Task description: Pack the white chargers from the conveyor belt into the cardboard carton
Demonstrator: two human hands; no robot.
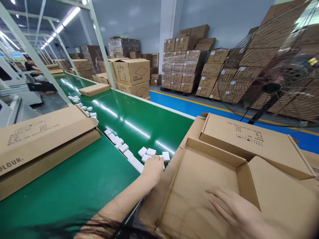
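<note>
My left hand (pixel 154 168) reaches out over the green conveyor belt (pixel 104 186) and its fingers curl down onto a cluster of small white boxes (pixel 149 152) beside the carton's left wall; whether it grips one is hidden. My right hand (pixel 234 209) lies flat, fingers spread, on the inside bottom of an open brown carton (pixel 199 172) in front of me. The carton's flaps stand open to the right and far side.
A flat folded carton (pixel 42 139) lies on the belt at the left. More white boxes (pixel 117 141) trail up the belt. A large floor fan (pixel 271 73) stands right, stacked cartons (pixel 184 66) behind the blue floor. A person (pixel 31 66) works far left.
</note>
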